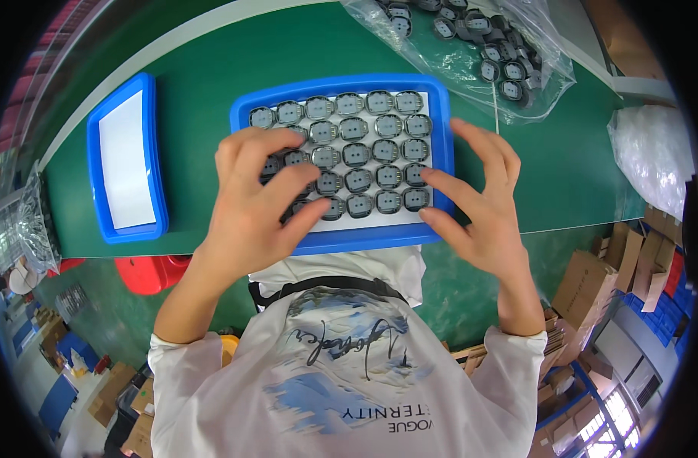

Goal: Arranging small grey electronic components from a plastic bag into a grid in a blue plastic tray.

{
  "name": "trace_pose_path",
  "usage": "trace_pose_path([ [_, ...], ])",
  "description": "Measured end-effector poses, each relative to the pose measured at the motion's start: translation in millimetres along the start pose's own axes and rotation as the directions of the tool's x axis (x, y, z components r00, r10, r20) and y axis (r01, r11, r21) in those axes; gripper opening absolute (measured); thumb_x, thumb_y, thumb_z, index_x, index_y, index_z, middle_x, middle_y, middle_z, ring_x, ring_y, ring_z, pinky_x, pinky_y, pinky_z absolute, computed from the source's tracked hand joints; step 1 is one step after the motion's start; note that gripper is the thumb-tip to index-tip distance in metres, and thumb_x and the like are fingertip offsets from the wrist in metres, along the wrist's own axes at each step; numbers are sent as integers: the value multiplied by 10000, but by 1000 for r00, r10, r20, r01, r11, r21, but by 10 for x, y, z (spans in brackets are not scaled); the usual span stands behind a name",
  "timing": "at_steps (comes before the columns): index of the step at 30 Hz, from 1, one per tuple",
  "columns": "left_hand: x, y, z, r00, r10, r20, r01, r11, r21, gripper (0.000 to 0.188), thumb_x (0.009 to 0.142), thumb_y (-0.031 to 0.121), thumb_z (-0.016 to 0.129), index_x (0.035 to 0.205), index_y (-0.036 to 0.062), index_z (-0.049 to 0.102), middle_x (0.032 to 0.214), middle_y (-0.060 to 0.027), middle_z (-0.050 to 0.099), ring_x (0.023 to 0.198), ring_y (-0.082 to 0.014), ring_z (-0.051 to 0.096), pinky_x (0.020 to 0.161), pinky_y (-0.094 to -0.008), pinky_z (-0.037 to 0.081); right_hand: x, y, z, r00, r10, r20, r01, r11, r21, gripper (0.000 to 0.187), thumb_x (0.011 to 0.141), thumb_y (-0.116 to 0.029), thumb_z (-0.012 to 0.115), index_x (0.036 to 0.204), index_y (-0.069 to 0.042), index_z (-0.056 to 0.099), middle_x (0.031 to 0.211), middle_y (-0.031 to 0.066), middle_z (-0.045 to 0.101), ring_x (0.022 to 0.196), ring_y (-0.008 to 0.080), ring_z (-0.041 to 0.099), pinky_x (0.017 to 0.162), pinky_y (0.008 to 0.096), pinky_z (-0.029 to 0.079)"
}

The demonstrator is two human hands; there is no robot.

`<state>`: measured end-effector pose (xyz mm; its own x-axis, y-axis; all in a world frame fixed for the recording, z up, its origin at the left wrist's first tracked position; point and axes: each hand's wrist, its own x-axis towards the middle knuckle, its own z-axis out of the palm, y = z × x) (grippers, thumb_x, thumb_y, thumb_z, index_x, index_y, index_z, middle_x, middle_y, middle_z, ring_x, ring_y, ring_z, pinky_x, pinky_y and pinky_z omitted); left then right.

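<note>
A blue tray (334,246) lined with white paper lies on the green table in front of me. Rows of small grey, rounded parts with metallic rims, such as one part (353,128), fill most of it. My left hand (259,195) hovers over the tray's left side with fingers spread, hiding some parts beneath it. My right hand (482,202) is at the tray's right edge, fingers apart. Its index fingertip and thumb are next to the end parts of the two nearest rows. Whether the fingertips touch any part, I cannot tell.
A second blue tray (161,191) with white paper lies at the left. At the far right, a clear plastic bag (543,95) holds many similar parts. A bundle of clear plastic (650,156) is at the right edge. A red stool (147,275) and cardboard boxes (584,290) stand below table level.
</note>
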<state>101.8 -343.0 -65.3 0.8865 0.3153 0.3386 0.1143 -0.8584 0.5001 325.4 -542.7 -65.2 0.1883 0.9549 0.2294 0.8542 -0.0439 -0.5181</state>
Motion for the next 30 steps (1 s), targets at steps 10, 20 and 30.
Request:
trace_pose_path([
  [10, 97, 141, 248, 1000, -5, 6, 4, 1000, 31, 411, 694, 199, 873, 1055, 93, 708, 1414, -161, 508, 1300, -428, 434, 1017, -542, 385, 251, -175, 134, 997, 23, 71, -13, 990, -138, 484, 756, -293, 838, 1187, -92, 749, 1646, 239, 286, 1489, 485, 236, 1194, 588, 228],
  [20, -6, 5, 6, 991, -100, -88, 104, 994, 42, 364, 725, 140, 855, 1055, 89, 709, 1396, -147, 552, 1306, -418, 456, 1057, -497, 402, 251, -180, 155, 998, 35, 51, -28, 991, -133, 526, 757, -289, 843, 1192, -19, 726, 1636, 242, 306, 1506, 487, 214, 1206, 596, 199],
  [30, -446, -298, -3, 840, -420, -342, 369, 906, -208, 359, 870, 143, 778, 1190, 14, 678, 1332, -152, 628, 1280, -319, 519, 1088, -412, 398, 333, -126, 158, 999, 37, 0, -37, 992, -118, 496, 790, -296, 825, 1199, -32, 730, 1636, 227, 318, 1500, 472, 230, 1195, 588, 222],
])
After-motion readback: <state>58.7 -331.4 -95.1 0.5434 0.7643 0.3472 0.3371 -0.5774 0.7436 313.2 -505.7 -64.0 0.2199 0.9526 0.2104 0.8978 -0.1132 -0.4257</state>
